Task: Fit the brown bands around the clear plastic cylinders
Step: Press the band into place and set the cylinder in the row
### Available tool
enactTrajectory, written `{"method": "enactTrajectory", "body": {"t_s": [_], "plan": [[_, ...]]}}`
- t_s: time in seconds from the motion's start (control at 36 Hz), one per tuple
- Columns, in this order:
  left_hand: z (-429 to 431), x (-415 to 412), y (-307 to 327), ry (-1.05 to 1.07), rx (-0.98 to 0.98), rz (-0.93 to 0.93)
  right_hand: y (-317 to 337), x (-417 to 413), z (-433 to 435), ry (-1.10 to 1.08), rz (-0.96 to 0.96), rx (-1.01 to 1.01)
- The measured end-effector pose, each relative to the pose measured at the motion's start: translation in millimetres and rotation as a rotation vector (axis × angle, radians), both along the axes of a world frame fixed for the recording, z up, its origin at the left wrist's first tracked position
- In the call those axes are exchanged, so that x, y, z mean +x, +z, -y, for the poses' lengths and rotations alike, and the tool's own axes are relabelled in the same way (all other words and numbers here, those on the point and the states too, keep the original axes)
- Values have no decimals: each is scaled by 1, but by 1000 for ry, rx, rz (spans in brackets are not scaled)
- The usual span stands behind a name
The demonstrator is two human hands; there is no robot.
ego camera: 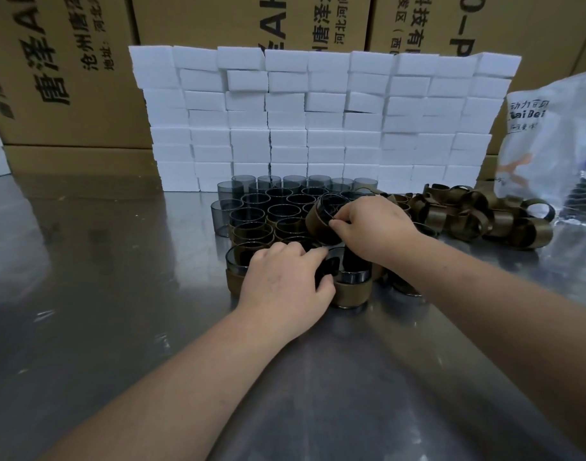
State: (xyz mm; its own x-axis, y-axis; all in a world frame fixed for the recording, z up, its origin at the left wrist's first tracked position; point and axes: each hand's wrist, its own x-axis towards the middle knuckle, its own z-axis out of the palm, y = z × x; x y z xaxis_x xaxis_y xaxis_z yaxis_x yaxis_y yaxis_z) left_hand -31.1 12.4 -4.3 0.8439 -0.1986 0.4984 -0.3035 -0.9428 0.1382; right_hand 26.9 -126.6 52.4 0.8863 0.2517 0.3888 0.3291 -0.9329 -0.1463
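Cylinders (278, 207): clear, dark-tinted, upright, clustered on the steel table (85, 294); contents not discernible.
Nearest cylinders: wear brown bands low on their walls.
Loose bands (477, 214): heaped to the right, beside a plastic bag (557, 138).
Right hand (374, 224): pinches the rim of a tilted banded cylinder (321, 217), lifted above the cluster.
Left hand (285, 281): palm down, fingers curled on a front-row banded cylinder (351, 284).
Behind: white foam blocks (318, 118), cartons.

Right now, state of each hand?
Left hand: fingers curled on a banded cylinder standing on the table.
Right hand: fingers pinching the rim of a tilted banded cylinder.
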Motion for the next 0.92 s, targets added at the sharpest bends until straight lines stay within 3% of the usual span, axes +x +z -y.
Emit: {"method": "enactTrajectory", "body": {"t_s": [0.28,0.64,0.78,0.92], "plan": [[-1,1,0,6,-11,-8,-8,5,7,-23,-36,-103],[-1,1,0,6,-10,-10,-15,14,8,42,-246,41],[-1,0,0,2,-21,-13,-8,9,16,62,-42,158],[-1,0,0,1,-31,-27,8,30,72,-144,100,431]]}}
